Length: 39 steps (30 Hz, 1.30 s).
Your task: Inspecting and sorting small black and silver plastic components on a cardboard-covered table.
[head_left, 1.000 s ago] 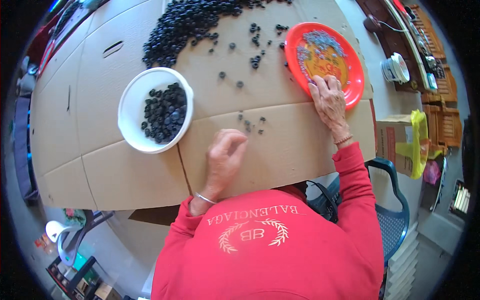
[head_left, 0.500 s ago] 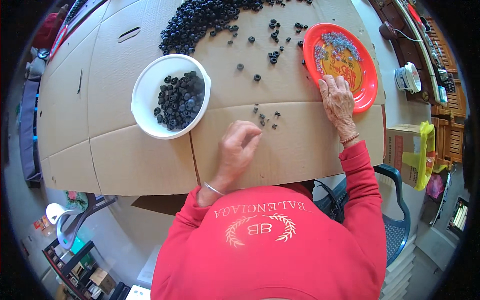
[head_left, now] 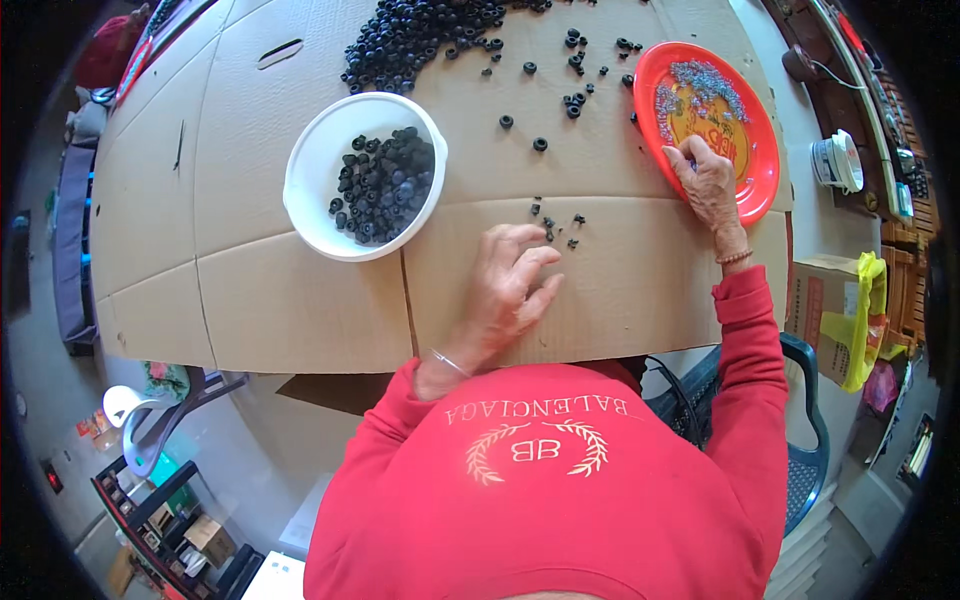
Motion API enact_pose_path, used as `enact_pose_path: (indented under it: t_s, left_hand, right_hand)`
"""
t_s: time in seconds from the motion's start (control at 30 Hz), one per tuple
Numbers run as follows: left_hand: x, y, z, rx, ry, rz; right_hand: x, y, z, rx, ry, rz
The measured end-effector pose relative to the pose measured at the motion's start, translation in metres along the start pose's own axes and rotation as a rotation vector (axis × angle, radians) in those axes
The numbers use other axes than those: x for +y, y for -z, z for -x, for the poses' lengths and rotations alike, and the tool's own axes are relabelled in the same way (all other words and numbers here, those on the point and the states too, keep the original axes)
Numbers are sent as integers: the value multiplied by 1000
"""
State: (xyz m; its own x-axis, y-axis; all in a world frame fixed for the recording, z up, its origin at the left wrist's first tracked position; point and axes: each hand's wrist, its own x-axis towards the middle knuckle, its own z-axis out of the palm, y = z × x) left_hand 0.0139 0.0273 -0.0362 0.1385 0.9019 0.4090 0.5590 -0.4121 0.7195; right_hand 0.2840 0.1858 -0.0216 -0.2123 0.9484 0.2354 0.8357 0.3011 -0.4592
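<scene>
My left hand (head_left: 515, 285) is over the cardboard near the table's front edge. Its fingers are bent but apart, with nothing visible in them; the fingertips lie beside several tiny black bits (head_left: 575, 219). Over the near left part of a red plastic plate (head_left: 766, 160) is my right hand (head_left: 708, 182), thumb and fingers drawn together. What they pinch, if anything, is too small to make out. Small silvery-blue pieces (head_left: 705, 82) are spread on the plate. A white bowl (head_left: 312, 180), left of my left hand, contains many small black ring-like parts (head_left: 385, 190).
A large heap of black ring-like parts (head_left: 405, 45) covers the far middle of the cardboard-topped table (head_left: 250, 150). Loose black rings (head_left: 540, 144) lie between bowl and plate. A dark chair (head_left: 805, 440) and a cardboard box (head_left: 822, 290) with a yellow bag are on the right.
My left hand has gone from a closed pinch to spread fingers and turned toward the tiny black bits. My right fingers have drawn together over the plate. The whole view has shifted slightly.
</scene>
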Motion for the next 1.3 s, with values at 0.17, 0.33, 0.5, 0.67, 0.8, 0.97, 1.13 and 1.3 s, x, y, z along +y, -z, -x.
enact_pose_path:
  t_s: [0.17, 0.33, 0.5, 0.67, 0.8, 0.97, 1.13, 1.3]
  left_hand:
    - [4, -3, 0, -47, 55, -169]
    - [6, -7, -4, -128, 137, -312]
    - [6, -9, -7, -142, 156, -346]
    - [8, -16, -15, -130, 202, -366]
    - [6, -20, -18, -114, 225, -393]
    - [8, -18, -22, -92, 256, -393]
    - [10, -18, -23, -103, 280, -397]
    - [9, -18, -23, -112, 261, -408]
  right_hand:
    - [4, -2, -2, 12, 11, -44]
    - [-29, 5, -7, 205, -30, -146]
    - [-90, -25, -8, 163, 29, -476]
    - [-100, -67, -17, 80, -152, -825]
    - [-100, -78, -13, 91, -160, -924]
    - [-102, -74, -12, 55, -123, -1121]
    - [-95, -71, -10, -12, -107, -1140]
    - [-85, -75, -13, -7, -9, -1177]
